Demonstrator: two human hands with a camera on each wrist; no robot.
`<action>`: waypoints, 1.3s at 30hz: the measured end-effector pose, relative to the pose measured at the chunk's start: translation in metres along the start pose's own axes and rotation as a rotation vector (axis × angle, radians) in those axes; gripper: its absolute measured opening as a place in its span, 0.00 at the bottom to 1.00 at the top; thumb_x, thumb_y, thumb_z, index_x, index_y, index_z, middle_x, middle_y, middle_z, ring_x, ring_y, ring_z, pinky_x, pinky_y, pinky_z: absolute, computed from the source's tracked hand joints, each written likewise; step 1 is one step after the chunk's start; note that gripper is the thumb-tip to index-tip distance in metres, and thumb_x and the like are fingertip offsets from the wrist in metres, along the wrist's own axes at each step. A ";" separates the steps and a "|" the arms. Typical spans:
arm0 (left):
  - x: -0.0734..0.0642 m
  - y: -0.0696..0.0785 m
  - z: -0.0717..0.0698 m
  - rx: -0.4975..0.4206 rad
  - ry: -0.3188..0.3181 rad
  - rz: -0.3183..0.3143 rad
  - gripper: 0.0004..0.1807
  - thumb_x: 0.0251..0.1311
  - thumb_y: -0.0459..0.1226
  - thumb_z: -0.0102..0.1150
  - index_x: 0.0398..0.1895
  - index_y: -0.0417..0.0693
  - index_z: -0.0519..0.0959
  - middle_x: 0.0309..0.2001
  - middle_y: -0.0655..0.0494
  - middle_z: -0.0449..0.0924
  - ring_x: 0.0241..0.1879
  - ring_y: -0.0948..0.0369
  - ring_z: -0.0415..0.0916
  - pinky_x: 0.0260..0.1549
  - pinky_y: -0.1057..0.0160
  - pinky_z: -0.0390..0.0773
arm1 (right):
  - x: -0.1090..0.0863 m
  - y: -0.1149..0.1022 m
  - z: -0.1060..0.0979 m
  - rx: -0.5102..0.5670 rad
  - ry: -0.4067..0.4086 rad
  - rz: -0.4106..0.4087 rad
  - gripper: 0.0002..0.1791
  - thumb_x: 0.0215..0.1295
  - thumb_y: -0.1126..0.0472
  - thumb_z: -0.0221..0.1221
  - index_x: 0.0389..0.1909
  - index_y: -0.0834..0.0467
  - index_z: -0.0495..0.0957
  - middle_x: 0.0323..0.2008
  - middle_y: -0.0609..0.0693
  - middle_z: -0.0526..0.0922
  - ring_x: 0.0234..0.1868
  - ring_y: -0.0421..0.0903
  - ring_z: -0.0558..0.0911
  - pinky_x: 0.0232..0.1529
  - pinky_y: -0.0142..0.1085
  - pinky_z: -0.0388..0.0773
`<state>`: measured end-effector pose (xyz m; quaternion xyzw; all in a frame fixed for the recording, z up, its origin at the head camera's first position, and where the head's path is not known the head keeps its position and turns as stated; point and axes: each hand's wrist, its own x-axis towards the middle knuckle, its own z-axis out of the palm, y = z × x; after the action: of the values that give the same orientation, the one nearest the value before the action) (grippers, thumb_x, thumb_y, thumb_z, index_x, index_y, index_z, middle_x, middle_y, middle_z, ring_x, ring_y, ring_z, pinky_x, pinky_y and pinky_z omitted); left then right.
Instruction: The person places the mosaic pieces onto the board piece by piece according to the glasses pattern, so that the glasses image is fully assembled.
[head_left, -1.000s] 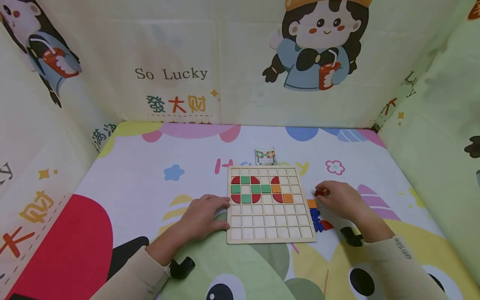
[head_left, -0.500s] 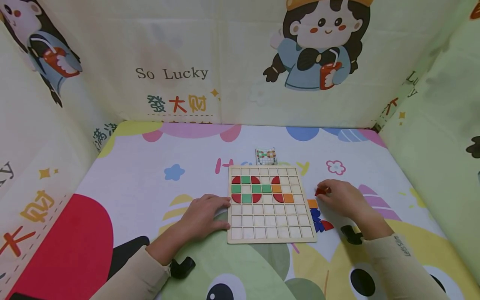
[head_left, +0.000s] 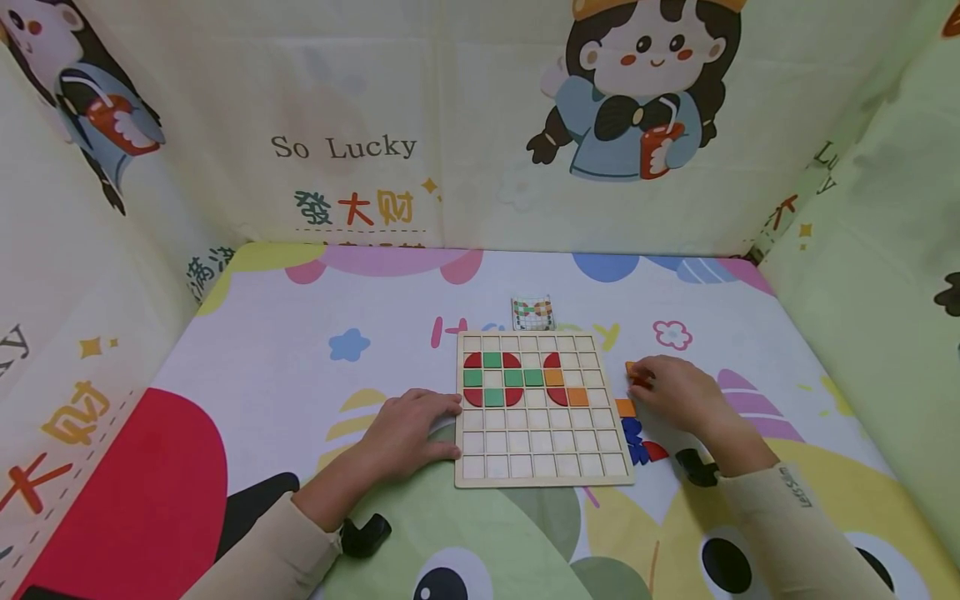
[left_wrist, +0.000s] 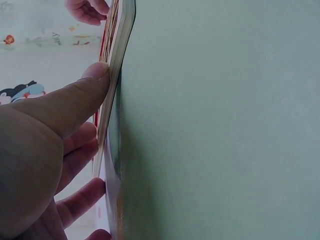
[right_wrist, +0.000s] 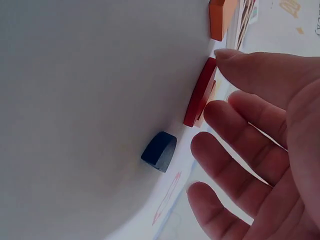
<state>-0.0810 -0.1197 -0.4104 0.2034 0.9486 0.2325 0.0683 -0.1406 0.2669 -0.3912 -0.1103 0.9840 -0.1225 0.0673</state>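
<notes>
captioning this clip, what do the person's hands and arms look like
The left hand and right hand are bare. Both arms have long, pale beige sleeves, the right sleeve with small dark lettering. A black device shows at each wrist.

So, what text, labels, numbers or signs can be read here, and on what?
"So Lucky": back curtain.
"發大财": under it, same curtain; the row below is cut off.
"大财": left curtain, tilted; other lettering there is partial or skewed.
"Lu" and "y": right curtain, partial.
"H" and "Y": tablecloth; letters between partly hidden by the board.
Right sleeve: print too small.
Wrist views: lettering too small or blurred.
</notes>
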 end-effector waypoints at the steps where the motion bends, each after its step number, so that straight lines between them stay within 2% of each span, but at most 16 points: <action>1: 0.000 0.000 0.000 0.003 -0.001 -0.001 0.31 0.51 0.48 0.76 0.59 0.50 0.80 0.61 0.59 0.78 0.62 0.51 0.69 0.57 0.44 0.69 | 0.000 0.000 0.000 0.001 0.004 0.006 0.19 0.63 0.58 0.68 0.50 0.66 0.82 0.41 0.58 0.84 0.41 0.55 0.80 0.46 0.55 0.79; 5: 0.000 0.000 0.000 0.006 -0.002 -0.001 0.31 0.51 0.48 0.76 0.59 0.51 0.80 0.61 0.59 0.78 0.62 0.51 0.69 0.57 0.44 0.69 | 0.001 0.001 0.000 0.007 0.017 0.018 0.20 0.63 0.57 0.68 0.50 0.67 0.81 0.39 0.57 0.84 0.38 0.54 0.80 0.44 0.54 0.80; 11: 0.000 -0.001 0.001 -0.001 -0.002 0.001 0.31 0.51 0.48 0.76 0.59 0.51 0.80 0.61 0.59 0.77 0.62 0.51 0.69 0.56 0.44 0.70 | 0.001 0.003 0.003 0.027 0.010 0.016 0.19 0.64 0.59 0.67 0.50 0.68 0.80 0.38 0.56 0.84 0.38 0.54 0.80 0.46 0.54 0.79; 21: 0.000 -0.001 0.000 -0.003 -0.002 0.005 0.31 0.51 0.48 0.76 0.59 0.50 0.80 0.62 0.60 0.77 0.63 0.52 0.69 0.56 0.45 0.69 | -0.004 -0.001 -0.003 0.094 -0.030 -0.014 0.20 0.61 0.67 0.67 0.53 0.69 0.79 0.46 0.61 0.83 0.48 0.61 0.79 0.54 0.58 0.75; 26: 0.001 -0.001 0.001 0.000 -0.002 0.003 0.31 0.51 0.48 0.76 0.59 0.50 0.80 0.61 0.60 0.77 0.62 0.52 0.69 0.56 0.45 0.70 | -0.006 0.001 -0.003 0.083 -0.022 0.015 0.22 0.61 0.64 0.67 0.55 0.70 0.78 0.48 0.64 0.82 0.48 0.63 0.78 0.52 0.59 0.76; 31: 0.000 -0.001 0.001 -0.003 -0.004 0.003 0.31 0.52 0.48 0.76 0.59 0.50 0.80 0.62 0.60 0.77 0.62 0.52 0.69 0.57 0.44 0.69 | -0.005 0.004 -0.001 0.070 -0.038 0.050 0.20 0.63 0.62 0.66 0.53 0.68 0.79 0.46 0.63 0.82 0.46 0.61 0.78 0.50 0.57 0.77; 39: 0.001 -0.001 0.001 0.002 -0.004 0.005 0.31 0.51 0.48 0.76 0.59 0.50 0.80 0.61 0.59 0.77 0.62 0.52 0.69 0.57 0.45 0.70 | -0.003 0.008 -0.002 0.081 -0.051 0.038 0.19 0.63 0.60 0.66 0.52 0.66 0.81 0.44 0.61 0.82 0.44 0.60 0.78 0.49 0.56 0.77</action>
<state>-0.0822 -0.1202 -0.4117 0.2063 0.9483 0.2311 0.0693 -0.1396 0.2760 -0.3915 -0.0918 0.9781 -0.1581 0.0991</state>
